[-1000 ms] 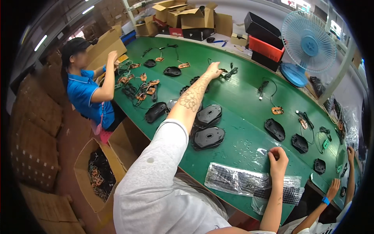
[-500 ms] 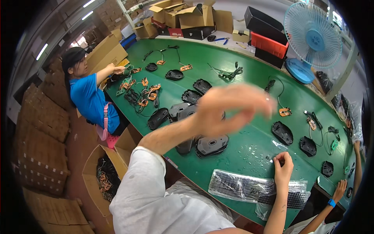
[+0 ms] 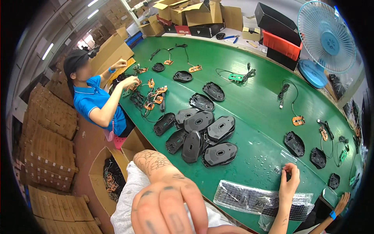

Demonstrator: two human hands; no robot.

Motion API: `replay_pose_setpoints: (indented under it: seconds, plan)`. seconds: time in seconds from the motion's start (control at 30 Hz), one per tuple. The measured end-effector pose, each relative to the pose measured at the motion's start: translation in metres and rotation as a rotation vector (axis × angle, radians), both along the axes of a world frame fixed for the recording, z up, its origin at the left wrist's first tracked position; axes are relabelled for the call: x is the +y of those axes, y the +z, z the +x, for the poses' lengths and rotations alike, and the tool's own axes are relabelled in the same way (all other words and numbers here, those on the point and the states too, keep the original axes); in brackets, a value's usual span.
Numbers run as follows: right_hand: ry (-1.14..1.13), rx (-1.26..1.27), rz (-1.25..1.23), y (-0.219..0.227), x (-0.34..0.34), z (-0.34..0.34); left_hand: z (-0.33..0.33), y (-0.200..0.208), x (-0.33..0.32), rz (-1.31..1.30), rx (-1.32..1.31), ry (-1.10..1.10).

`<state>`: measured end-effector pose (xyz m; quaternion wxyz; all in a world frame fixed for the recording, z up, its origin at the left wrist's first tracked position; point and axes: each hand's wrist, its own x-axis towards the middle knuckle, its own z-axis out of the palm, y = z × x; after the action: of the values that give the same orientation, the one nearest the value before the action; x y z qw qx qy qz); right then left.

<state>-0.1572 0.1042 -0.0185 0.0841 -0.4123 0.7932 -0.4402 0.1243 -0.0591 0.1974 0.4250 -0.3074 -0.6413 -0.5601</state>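
Note:
My left hand (image 3: 171,204) is large and close at the bottom, with knuckles up and fingers bent together. Its fingertips run out of view, so what they may hold is hidden. My right hand (image 3: 289,179) rests on the green table, thumb and forefinger pinched at a small clear piece I cannot make out. Scattered clear bits (image 3: 261,165) lie to its left. Beneath its wrist is a clear bubble-wrap pouch (image 3: 249,195) with handwriting. Several black computer mouse shells (image 3: 220,153) are grouped left of centre, some assembled, others hollow halves.
A co-worker in a blue shirt (image 3: 97,95) handles orange circuit boards (image 3: 151,82) with cables at the left. Another person's hand (image 3: 343,202) is at the right edge. A blue fan (image 3: 327,43), red bin (image 3: 281,43) and open cartons (image 3: 204,13) line the back. A carton of cables (image 3: 97,177) stands below left.
My left hand has come down from over the table toward me, uncovering the mouse shells. My right hand stays at the clear bits. The co-worker's arms have moved over the circuit boards.

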Motion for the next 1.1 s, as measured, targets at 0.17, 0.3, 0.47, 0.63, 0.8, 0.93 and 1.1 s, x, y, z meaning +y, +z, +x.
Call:
replay_pose_setpoints:
  seconds: [0.17, 0.3, 0.47, 0.63, 0.8, 0.93, 1.1]
  plan:
    - [-0.075, -0.056, 0.007, 0.004, -0.003, 0.002, 0.000, -0.002, -0.019, -0.077, -0.030, -0.030]
    - [-0.057, -0.072, 0.047, 0.007, -0.002, 0.001, -0.008, -0.005, -0.041, -0.151, -0.052, -0.043]
    - [-0.037, 0.021, 0.042, 0.004, -0.001, 0.002, -0.036, -0.027, -0.069, -0.469, 0.096, -0.387]
    - [-0.054, 0.038, 0.100, 0.003, -0.002, 0.004, -0.051, -0.027, -0.085, -0.131, 0.243, -0.083]
    - [-0.045, 0.074, 0.108, 0.004, -0.001, 0.005, -0.077, -0.032, -0.211, 0.099, -0.604, 0.447]
    - [0.010, 0.075, 0.091, 0.011, 0.002, 0.003, -0.083, -0.138, -0.362, -0.280, -1.067, 1.232]
    - [-0.010, 0.151, 0.037, 0.004, 0.002, -0.007, -0.100, -0.183, -0.409, -0.480, -1.528, 1.538]
